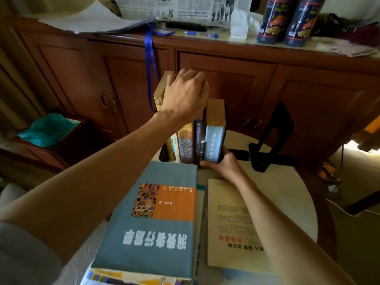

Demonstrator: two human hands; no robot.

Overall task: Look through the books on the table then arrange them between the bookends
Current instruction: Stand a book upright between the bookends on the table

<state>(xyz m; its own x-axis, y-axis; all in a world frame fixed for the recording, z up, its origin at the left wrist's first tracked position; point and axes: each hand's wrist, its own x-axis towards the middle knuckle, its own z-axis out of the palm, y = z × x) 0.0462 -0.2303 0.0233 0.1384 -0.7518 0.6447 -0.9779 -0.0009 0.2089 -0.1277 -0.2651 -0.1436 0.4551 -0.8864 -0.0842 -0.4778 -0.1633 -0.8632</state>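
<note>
Already a short row of upright books point(192, 138) stands between the two hands, spines facing the person, and both hands are busy steadying it. The left hand point(185, 95) lies over the top of the row, fingers curled down across the upper edges of the taller volumes, including the yellow-spined book point(159, 97) at the row's left end; it presses or grips from above, though the fingertips are hidden behind the books. The right hand point(223, 164) cups the bottom right corner of the row, thumb under the pale blue book point(213, 142) at the row's right end and fingers wrapped round its far side, so it is grasping that end rather than lying free. One black bookend point(273, 138) stands to the right of the right hand, apart from the row with a gap of bare table point(292, 194) between; a dark shape at the row's left foot may be the other bookend, but it is too hidden to be sure. Nearer the person than both hands, lying flat, are the books yet to be placed: a grey-blue book with an orange panel point(156, 221) under the left forearm, on top of a stack, and a tan book point(230, 223) under the right forearm. Both lie with their long axes running away from the person toward the row. The tan one is closer to the right hand, which is also the hand nearer the free bookend, so closing that gap probably falls to the right side.
</note>
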